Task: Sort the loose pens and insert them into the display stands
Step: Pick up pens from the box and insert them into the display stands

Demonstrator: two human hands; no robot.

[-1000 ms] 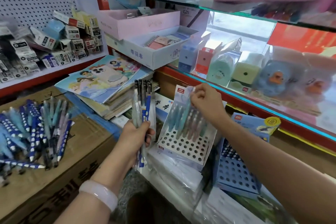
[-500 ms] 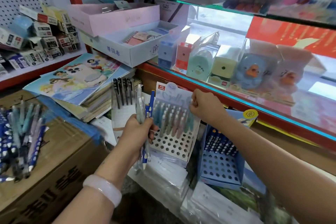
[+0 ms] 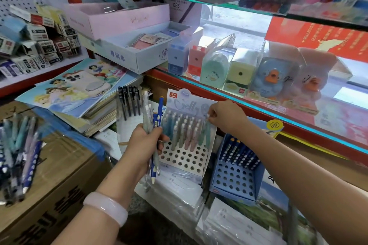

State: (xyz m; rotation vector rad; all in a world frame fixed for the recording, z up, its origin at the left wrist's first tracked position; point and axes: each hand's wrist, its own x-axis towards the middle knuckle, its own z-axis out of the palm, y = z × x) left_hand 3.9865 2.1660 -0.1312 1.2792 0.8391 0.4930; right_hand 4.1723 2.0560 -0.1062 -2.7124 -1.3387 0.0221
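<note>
The left hand (image 3: 146, 141) clasps a bundle of loose pens (image 3: 154, 135) upright – a supply kept beside the white perforated display stand (image 3: 187, 157). The right hand (image 3: 225, 117) pinches a pastel pen top (image 3: 208, 123) at the stand's back row, probably seating it.

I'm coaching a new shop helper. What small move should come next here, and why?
Probably push the pastel pen pinched by the right hand down into its hole in the white stand; the stand's back rows are filled, front holes remain empty, and the left hand holds more pens.
</note>
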